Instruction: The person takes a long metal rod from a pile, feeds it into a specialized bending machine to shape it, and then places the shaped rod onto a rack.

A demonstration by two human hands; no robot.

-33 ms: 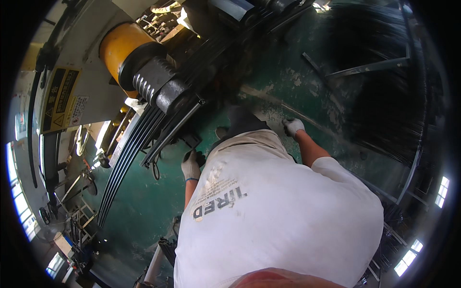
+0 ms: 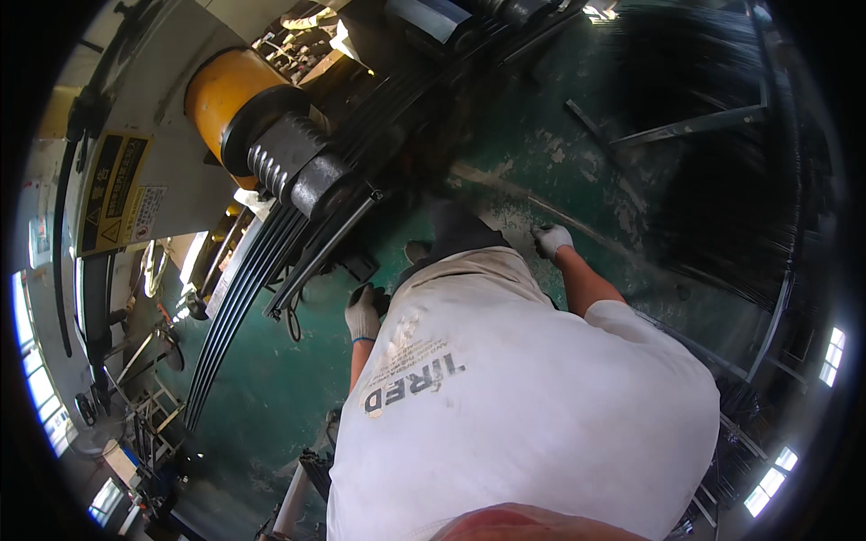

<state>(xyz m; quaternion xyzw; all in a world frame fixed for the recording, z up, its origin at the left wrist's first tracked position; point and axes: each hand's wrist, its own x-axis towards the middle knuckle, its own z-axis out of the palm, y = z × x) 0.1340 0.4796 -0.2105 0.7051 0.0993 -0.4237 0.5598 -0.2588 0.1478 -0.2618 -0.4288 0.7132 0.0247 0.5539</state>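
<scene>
My left hand, in a pale work glove with dark fingertips, hangs low beside my left hip. Its thumb and fingers stand a little apart, and I see nothing held in them. Closest to it are a small dark box-shaped part and the end of a long bundle of dark metal strips. On the other side my right hand, gloved the same way, hangs out from my body over the green floor. Its fingers bend under and are mostly hidden. It touches nothing that I can see.
A machine with a yellow cylinder and a ribbed dark metal roller stands at the left front. Its housing bears a yellow-and-black warning label. A metal frame with dark glossy stock lies at the right. A wheeled metal rack stands at the left.
</scene>
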